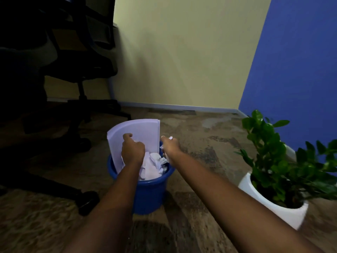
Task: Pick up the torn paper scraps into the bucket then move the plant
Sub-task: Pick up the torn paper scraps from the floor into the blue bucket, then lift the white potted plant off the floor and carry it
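Note:
A blue bucket [149, 194] stands on the floor at the centre, holding crumpled white paper scraps [152, 168]. A large curved white sheet [140, 132] sticks up out of the bucket's far left side. My left hand [132, 149] is closed over the bucket, pressed against that sheet. My right hand [170, 146] hovers over the bucket's right rim, shut on small white scraps [170, 138]. The green leafy plant [273, 154] sits in a white pot [273, 207] on the floor to the right, apart from both hands.
A black office chair [73, 66] with wheeled legs stands at the left, one caster [89, 201] near the bucket. A yellow wall lies ahead and a blue wall [295, 61] rises behind the plant. The floor is mottled brown.

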